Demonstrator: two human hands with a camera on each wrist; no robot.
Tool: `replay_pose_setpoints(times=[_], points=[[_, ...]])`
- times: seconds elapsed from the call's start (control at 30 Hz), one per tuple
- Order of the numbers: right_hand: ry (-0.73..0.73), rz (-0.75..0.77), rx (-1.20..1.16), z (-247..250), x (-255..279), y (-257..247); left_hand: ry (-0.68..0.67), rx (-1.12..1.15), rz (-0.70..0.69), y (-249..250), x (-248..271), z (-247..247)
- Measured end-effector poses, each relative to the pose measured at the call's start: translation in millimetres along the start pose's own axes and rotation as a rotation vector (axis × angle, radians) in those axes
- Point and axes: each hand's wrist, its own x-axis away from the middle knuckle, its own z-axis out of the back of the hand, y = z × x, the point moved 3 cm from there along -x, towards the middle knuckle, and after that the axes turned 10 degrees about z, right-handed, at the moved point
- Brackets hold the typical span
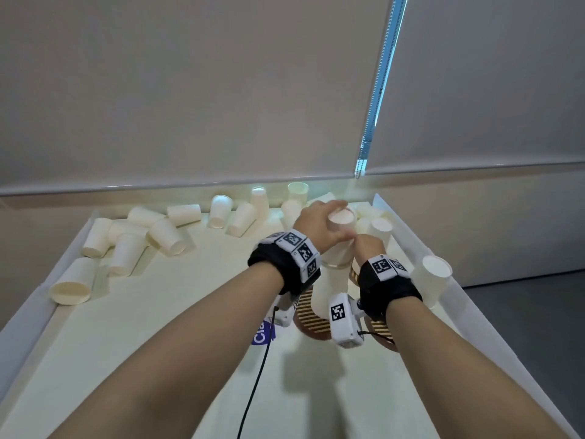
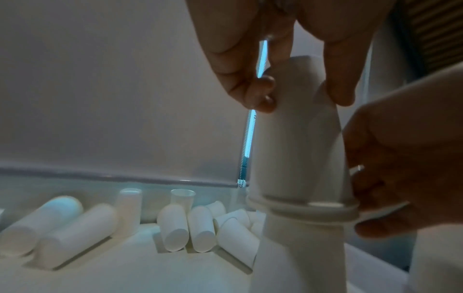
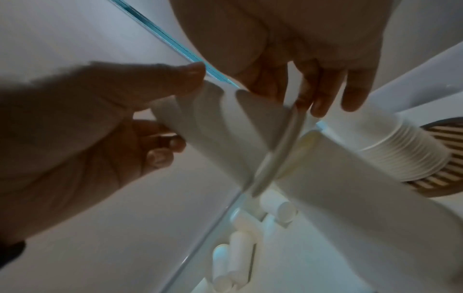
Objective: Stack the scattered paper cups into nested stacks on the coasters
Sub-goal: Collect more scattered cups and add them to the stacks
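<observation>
Left hand (image 1: 316,226) grip wrapped round upturned paper cup (image 1: 340,229) atop nested stack (image 1: 326,293) on striped coaster (image 1: 308,315); right hand (image 1: 368,243) grip pinching cup rim.

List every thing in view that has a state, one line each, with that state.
top cup: upside down, gripped by both hands, going onto the stack.
left hand: fingers curled round the top cup's base.
right hand: pinching the top cup's rim.
stack: upright, inverted, on a striped coaster.
second stack: nested, on its own coaster.
loose cups: mostly lying on their sides.
</observation>
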Motion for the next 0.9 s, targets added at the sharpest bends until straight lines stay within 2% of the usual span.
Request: replay_pose_setpoints(times=[0.13, 0.27, 0.33, 0.43, 0.53, 0.67, 0.77, 0.9], points=[[-0.047, -0.004, 0.051, -0.7, -5.6, 11.1, -0.119, -0.141, -0.017, -9.1, -5.8, -26.1], [0.015, 0.02, -0.19, -6.7, -10.8, 9.1, -0.236, -0.272, -0.06, -33.3, -5.0, -41.5], [0.179, 0.088, -0.214, -3.3, -12.2, -5.0, -0.214, -0.235, -0.109, -41.5, -2.0, -41.0], [0.266, 0.317, -0.183, -6.5, -5.9, -48.6, -0.05, -0.159, -0.105, -55.3, -2.9, -16.3], [0.175, 0.463, -0.167, -26.3, -4.5, -90.4, 0.102, -0.174, 0.029, -88.8, -10.7, 25.5], [-0.032, 0.48, -0.142, -71.3, -13.9, -119.6, 0.259, -0.263, 0.293, -154.3, -22.6, 77.6], [-0.146, 0.447, -0.075, -112.7, -30.6, -122.0, 0.279, -0.366, 0.486, -208.4, -32.3, 106.3], [-0.255, 0.407, 0.038, -159.8, -57.5, -119.0, 0.233, -0.445, 0.729, -276.0, -43.0, 127.4]])
